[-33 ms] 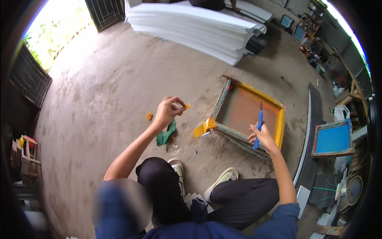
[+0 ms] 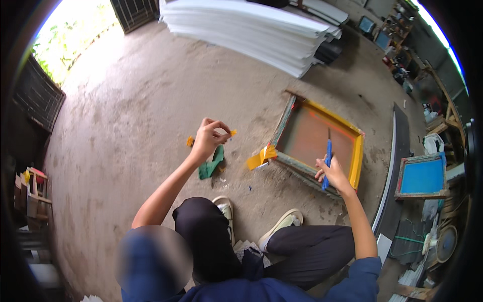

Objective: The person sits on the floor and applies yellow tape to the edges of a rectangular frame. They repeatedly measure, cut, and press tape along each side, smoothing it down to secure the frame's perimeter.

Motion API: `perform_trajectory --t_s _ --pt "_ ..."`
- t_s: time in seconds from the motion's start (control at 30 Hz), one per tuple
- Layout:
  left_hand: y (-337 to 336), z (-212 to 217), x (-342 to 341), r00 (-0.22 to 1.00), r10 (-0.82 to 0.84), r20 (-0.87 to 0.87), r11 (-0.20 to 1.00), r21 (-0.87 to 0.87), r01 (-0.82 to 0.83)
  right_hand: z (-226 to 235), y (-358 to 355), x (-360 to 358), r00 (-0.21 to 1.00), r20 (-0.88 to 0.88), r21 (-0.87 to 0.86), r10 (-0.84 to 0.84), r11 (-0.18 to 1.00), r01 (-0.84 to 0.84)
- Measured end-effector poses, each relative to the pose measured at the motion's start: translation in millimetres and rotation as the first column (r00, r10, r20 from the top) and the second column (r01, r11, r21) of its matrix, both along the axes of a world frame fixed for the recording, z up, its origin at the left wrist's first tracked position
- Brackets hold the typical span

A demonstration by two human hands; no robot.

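My left hand [image 2: 205, 142] is raised above the floor, thumb and fingertips pinching a small yellow scrap of tape [image 2: 233, 133]. In my right hand [image 2: 335, 176] is a blue utility knife [image 2: 328, 151], its thin tip pointing away from me. That hand is over the near right part of a wooden screen-printing frame [image 2: 358, 157], which has a yellow-edged rim and a brownish mesh. A loose yellow strip of tape [image 2: 257, 159] sticks out from the frame's near left corner. Below my left hand, a crumpled green piece [image 2: 211, 164] lies beside an orange scrap [image 2: 189, 141].
A tall stack of white sheets [image 2: 241, 32] stands at the far side. To the right are a long dark board [image 2: 391, 161], a blue-meshed frame [image 2: 422, 176] and a fan [image 2: 447, 244]. My shoes [image 2: 282, 226] rest on the concrete floor close to the frame.
My left hand has shifted slightly left and up with the tape scrap. The right hand stays at the frame with the knife; the view has tilted a little.
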State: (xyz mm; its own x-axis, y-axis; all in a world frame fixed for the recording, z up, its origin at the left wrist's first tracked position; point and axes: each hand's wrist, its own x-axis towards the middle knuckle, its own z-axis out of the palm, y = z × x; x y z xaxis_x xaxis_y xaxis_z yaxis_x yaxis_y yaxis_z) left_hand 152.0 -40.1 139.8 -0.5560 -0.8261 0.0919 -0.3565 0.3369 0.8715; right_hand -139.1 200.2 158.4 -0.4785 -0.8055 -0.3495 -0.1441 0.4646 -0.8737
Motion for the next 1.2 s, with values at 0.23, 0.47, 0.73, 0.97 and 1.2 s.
perform_trajectory --t_s 0.23,0.47,0.73,0.97,1.2 --pt "-15 -127 48 0.963 0.268 -0.009 0.943 0.207 -0.26 -108 -79 121 0.866 -0.315 0.169 0.389 0.92 -0.352" --pt "-25 -218 71 0.954 0.285 0.093 0.951 -0.151 -0.269 -245 -85 158 0.711 -0.541 0.271 0.45 0.893 -0.358" --pt "-38 -223 57 0.94 0.342 -0.004 0.935 0.097 -0.34 -251 -85 163 0.555 -0.71 0.225 0.434 0.886 -0.406" --pt "-56 -223 65 0.952 0.199 0.231 0.932 -0.345 -0.111 -185 -96 162 0.648 -0.649 -0.014 0.399 0.845 -0.535" --pt "-30 -204 9 0.981 -0.165 0.103 0.985 -0.027 0.168 -124 -112 82 0.659 -0.748 -0.184 -0.075 0.978 -0.098"
